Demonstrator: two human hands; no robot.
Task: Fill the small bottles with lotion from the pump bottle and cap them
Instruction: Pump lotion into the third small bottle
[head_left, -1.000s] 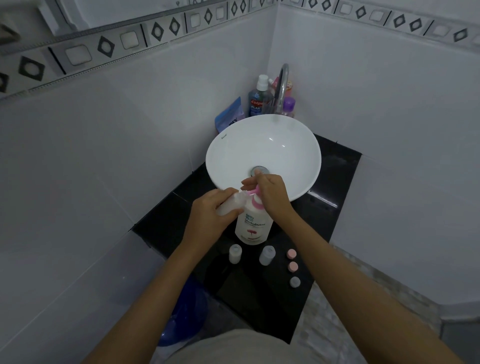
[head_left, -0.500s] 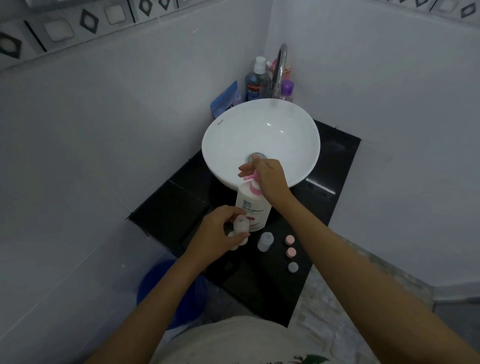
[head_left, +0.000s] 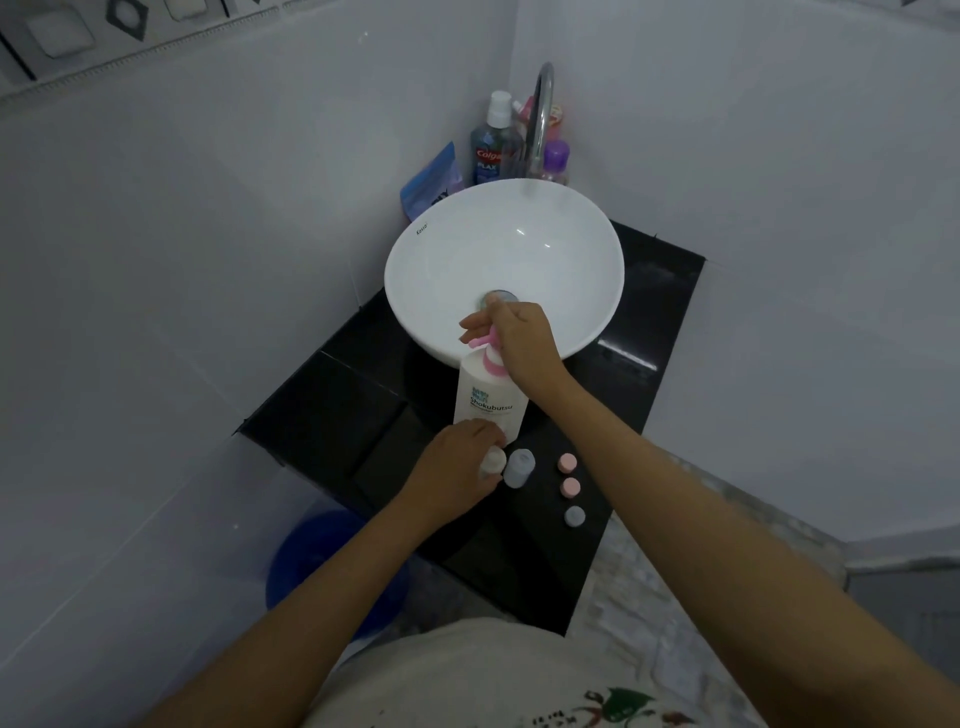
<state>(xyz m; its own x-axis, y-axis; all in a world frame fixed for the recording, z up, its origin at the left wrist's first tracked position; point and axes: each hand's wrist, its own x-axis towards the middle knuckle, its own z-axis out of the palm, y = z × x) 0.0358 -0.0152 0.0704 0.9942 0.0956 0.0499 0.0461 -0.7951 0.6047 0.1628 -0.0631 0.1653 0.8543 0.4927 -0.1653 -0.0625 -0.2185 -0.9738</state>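
A white pump bottle (head_left: 488, 402) with a pink pump head stands on the black counter (head_left: 332, 405) in front of the basin. My right hand (head_left: 519, 338) rests on top of the pink pump head. My left hand (head_left: 457, 467) is closed around a small white bottle (head_left: 493, 461) standing on the counter just below the pump bottle. A small bluish bottle (head_left: 518, 467) stands uncapped right beside it. Two pink caps (head_left: 567, 462) (head_left: 570, 487) and a blue-grey cap (head_left: 574, 516) lie in a row to the right. Any other small bottle is hidden behind my left hand.
A white bowl basin (head_left: 415, 280) sits at the back of the counter under a chrome tap (head_left: 540, 109). Mouthwash (head_left: 491, 145) and other bottles stand in the corner behind it. A blue bucket (head_left: 311, 561) sits on the floor below left.
My left hand brought the small white bottle down from the pump spout to the counter beside the bluish bottle. My right hand stayed on the pump head.
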